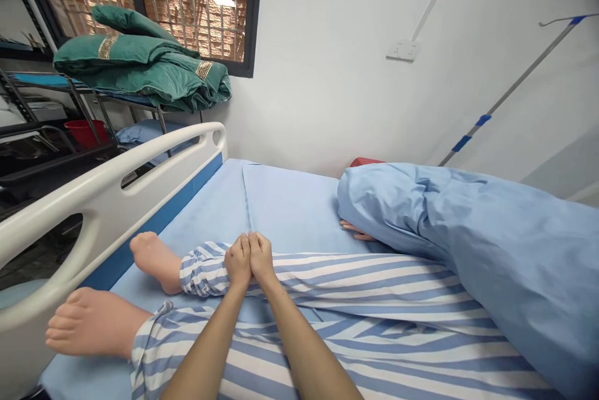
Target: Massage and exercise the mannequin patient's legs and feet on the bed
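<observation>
A manikin lies on the bed in blue-and-white striped trousers, with its near foot and far foot bare. My left hand and my right hand rest side by side on the far trouser leg, around the shin. The fingers of both hands curl over the leg's far side, so their tips are hidden, and the hands touch along the thumbs. Closer to me, the near trouser leg passes under my forearms. A blue quilt covers the upper body; the manikin's fingers stick out from under it.
A white footboard closes off the bed's left end. Light blue sheet covers the mattress. Folded green quilts lie on a rack under the barred window. An IV pole stands at the right, near a wall socket.
</observation>
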Motion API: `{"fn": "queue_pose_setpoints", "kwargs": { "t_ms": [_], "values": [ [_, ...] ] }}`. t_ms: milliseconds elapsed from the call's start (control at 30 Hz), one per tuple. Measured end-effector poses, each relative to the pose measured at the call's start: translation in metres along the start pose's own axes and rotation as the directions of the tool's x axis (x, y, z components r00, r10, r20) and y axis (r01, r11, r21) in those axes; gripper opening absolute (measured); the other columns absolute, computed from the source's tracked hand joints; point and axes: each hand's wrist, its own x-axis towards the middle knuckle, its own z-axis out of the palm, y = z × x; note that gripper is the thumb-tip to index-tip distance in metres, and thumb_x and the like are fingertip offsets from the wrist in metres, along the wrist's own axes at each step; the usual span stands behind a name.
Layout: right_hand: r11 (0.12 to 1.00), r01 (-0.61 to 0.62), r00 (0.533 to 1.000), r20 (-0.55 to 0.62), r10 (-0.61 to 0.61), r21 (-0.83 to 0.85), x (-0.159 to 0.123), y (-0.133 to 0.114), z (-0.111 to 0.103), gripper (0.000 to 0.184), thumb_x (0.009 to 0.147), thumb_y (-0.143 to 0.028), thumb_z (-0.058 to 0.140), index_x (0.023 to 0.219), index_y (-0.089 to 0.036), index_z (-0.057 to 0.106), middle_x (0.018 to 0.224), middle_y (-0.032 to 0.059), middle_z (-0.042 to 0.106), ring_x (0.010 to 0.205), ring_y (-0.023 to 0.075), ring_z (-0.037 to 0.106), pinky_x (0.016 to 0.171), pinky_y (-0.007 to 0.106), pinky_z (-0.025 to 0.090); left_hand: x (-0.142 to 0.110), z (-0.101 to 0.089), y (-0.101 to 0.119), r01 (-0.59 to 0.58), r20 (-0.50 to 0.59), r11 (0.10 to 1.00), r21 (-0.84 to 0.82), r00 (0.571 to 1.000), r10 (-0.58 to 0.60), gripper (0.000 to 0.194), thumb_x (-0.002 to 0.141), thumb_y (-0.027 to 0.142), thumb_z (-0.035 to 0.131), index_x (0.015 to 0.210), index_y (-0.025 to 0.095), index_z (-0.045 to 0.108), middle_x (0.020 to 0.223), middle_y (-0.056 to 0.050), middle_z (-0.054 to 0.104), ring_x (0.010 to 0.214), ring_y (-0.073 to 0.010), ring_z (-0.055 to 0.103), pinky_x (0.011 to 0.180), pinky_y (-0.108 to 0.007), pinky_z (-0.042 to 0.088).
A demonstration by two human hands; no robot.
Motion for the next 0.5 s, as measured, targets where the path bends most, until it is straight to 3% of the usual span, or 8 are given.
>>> {"fn": "queue_pose_setpoints", "kwargs": {
  "t_ms": [100, 200, 267, 500],
  "values": [
    [0.987, 0.021, 0.999, 0.042, -0.015, -0.162, 0.003, -0.009, -0.009, 0.035, 0.082, -0.039, 0.038, 0.053, -0.02, 0.03, 0.05, -0.006, 0.032, 0.051, 0.0094, 0.03, 0.048, 0.022, 0.026, -0.001, -0.002, 0.003, -0.002, 0.009, 0.999, 0.044, 1.0, 0.002, 0.037, 0.088, 0.034, 0.029, 0.078, 0.019, 0.061, 0.074, -0.006, 0.067, 0.069, -0.0154, 0.056, 0.06, -0.025, 0.029],
    [0.907, 0.171, 0.984, 0.121, -0.135, -0.386, 0.007, -0.024, -0.026, 0.037, 0.084, -0.038, 0.038, 0.052, -0.02, 0.033, 0.049, -0.006, 0.032, 0.05, 0.0095, 0.03, 0.05, 0.023, 0.023, -0.002, -0.004, 0.007, 0.015, 0.012, 0.997, 0.08, 1.0, -0.016, 0.039, 0.089, 0.034, 0.027, 0.072, 0.02, 0.06, 0.073, -0.006, 0.067, 0.068, -0.0155, 0.056, 0.059, -0.025, 0.027],
    [0.866, 0.239, 0.97, 0.14, -0.197, -0.439, 0.008, -0.029, -0.038, 0.037, 0.085, -0.038, 0.036, 0.053, -0.02, 0.032, 0.049, -0.0063, 0.031, 0.049, 0.0093, 0.03, 0.051, 0.024, 0.022, -0.003, -0.005, 0.01, 0.037, 0.007, 0.995, 0.094, 0.999, -0.038, 0.041, 0.089, 0.036, 0.026, 0.067, 0.02, 0.058, 0.07, -0.006, 0.066, 0.066, -0.0152, 0.055, 0.058, -0.026, 0.026],
    [0.84, 0.143, 0.988, 0.029, -0.15, -0.524, 0.003, -0.001, -0.047, 0.036, 0.087, -0.036, 0.033, 0.054, -0.02, 0.033, 0.048, -0.0055, 0.034, 0.049, 0.0101, 0.032, 0.052, 0.025, 0.021, -0.005, -0.003, 0.009, 0.005, 0.014, 0.995, 0.103, 1.0, -0.006, 0.042, 0.088, 0.036, 0.026, 0.063, 0.02, 0.054, 0.064, -0.004, 0.063, 0.062, -0.0133, 0.05, 0.058, -0.025, 0.025]
  ]
}}
